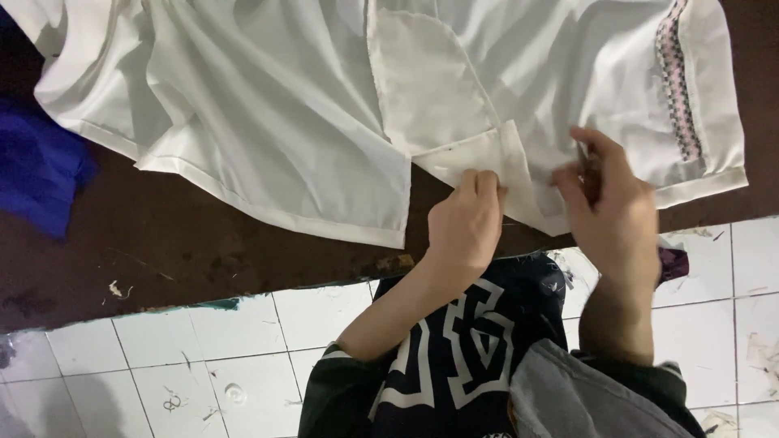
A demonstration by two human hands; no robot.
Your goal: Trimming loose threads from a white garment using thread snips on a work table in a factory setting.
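A white garment (284, 105) lies spread over a dark brown table (162, 243). It has a curved pocket panel and a pink-and-black patterned trim strip (677, 81) near its right edge. My left hand (466, 223) pinches the lower corner of a white flap at the table's front edge. My right hand (608, 199) grips the same hem a little to the right, fingers curled around the cloth. A thin thread seems to run between the hands; I cannot tell whether a needle is held.
A blue cloth (36, 162) lies at the table's left end. Below the table edge is a white tiled floor (162, 365) littered with thread scraps. My dark patterned clothing (471, 349) fills the lower middle.
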